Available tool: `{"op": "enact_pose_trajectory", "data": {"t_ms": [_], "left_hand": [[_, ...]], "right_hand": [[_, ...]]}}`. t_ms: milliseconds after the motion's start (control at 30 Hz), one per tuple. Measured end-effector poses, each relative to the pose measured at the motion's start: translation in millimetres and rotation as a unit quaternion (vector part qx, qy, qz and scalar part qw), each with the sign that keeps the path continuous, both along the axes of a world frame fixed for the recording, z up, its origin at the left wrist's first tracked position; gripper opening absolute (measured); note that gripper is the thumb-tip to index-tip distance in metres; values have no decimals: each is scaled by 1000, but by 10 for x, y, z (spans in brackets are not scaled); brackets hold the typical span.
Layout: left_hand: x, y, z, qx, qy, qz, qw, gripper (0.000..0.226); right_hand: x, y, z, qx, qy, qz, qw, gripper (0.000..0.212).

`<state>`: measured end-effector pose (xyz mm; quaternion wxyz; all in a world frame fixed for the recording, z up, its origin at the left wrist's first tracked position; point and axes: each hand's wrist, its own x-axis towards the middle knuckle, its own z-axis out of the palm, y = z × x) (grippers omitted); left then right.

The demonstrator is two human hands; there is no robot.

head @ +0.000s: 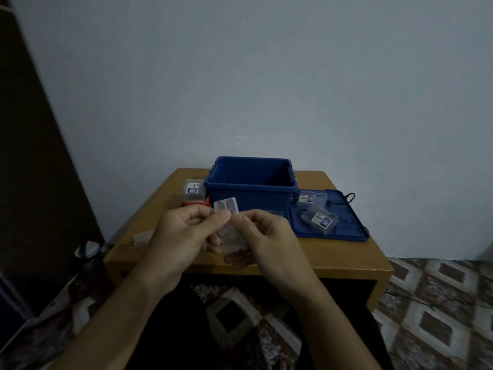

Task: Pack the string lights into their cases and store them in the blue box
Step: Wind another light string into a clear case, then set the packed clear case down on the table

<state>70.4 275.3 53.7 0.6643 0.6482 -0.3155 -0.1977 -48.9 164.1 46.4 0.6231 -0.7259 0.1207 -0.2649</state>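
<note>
Nearest are two bare forearms, reaching in from the bottom edge and meeting in front of the blue box [249,197]. The left hand [184,232] and the right hand [270,237] together hold a small clear case [234,240]. The left pinches its upper edge between thumb and forefinger. The right has its fingers curled around the right side and underneath. The case is lifted off the wooden table [306,253], just in front of the box's front wall. The light is dim (the whole room is shadowy), so whether any string lights are already inside the case cannot be told.

The box stands open-topped at the back of the table, close to the wall. Right of the box, touching its base, its blue lid [352,225] lies flat. On the lid rest two labelled clear cases, one nearer the box [306,198] and one further forward [320,218]. A thin black cord [349,196] shows at the lid's far corner. Left of the box sits another labelled case [193,188], on top of something red [196,203]. Further left, at the table's edge, lies a small pale clear piece [142,237].
</note>
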Motion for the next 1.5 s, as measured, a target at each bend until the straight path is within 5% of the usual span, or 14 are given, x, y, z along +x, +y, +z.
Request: {"op": "enact_pose_trajectory", "data": {"t_ms": [333, 600, 833, 1167, 1300, 1500], "left_hand": [[566, -64, -261, 73, 62, 49, 994, 19], [1234, -324, -375, 135, -8, 145, 980, 20], [1642, -617, -450, 125, -26, 202, 971, 30], [1785, -717, -499, 122, -3, 213, 969, 13], [1763, -663, -527, 100, -33, 247, 963, 9], [1638, -528, -553, 22, -37, 318, 947, 6]], "right_hand": [[771, -132, -272, -126, 102, -34, 986, 23], [1462, -306, -385, -119, 146, -45, 981, 33], [1835, -404, -480, -153, 146, -42, 976, 29], [1989, -473, -558, -99, 118, -24, 988, 23], [1962, -446, -558, -86, 95, 2, 992, 5], [1876, -393, -592, -118, 44, 10, 992, 30]]}}
